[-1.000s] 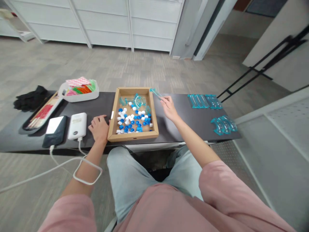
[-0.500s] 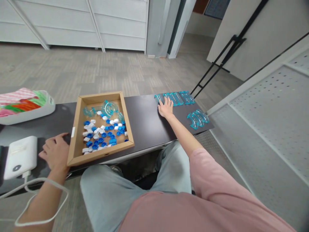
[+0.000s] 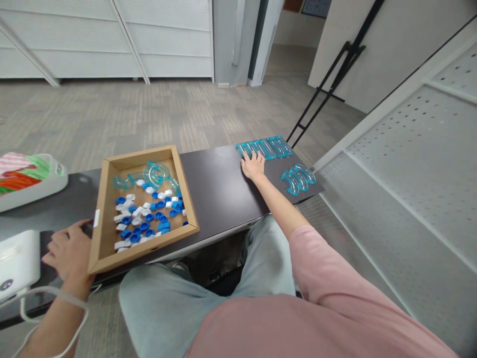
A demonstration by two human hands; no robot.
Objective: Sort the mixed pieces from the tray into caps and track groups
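My right hand (image 3: 254,164) lies flat on the dark table (image 3: 219,184) with fingers spread, its fingertips touching the left end of a row of straight clear-blue track pieces (image 3: 265,147). A group of curved clear-blue pieces (image 3: 298,179) lies just right of that hand. My left hand (image 3: 68,251) rests on the table beside the left wall of a cardboard tray (image 3: 97,228), fingers curled loosely with nothing visible in them. The tray holds several small blue and white hexagonal pieces (image 3: 146,216) and some curved clear-blue pieces (image 3: 156,172).
A white power bank (image 3: 17,263) with a white cable (image 3: 44,318) lies at the left edge. A white tub of coloured strips (image 3: 28,176) stands at the back left. A black stand (image 3: 328,74) leans by the wall beyond the table's right end.
My right hand carried a clear-blue piece from above the tray to the row at the right and now lies flat there. The view swung right. My left hand stayed by the tray.
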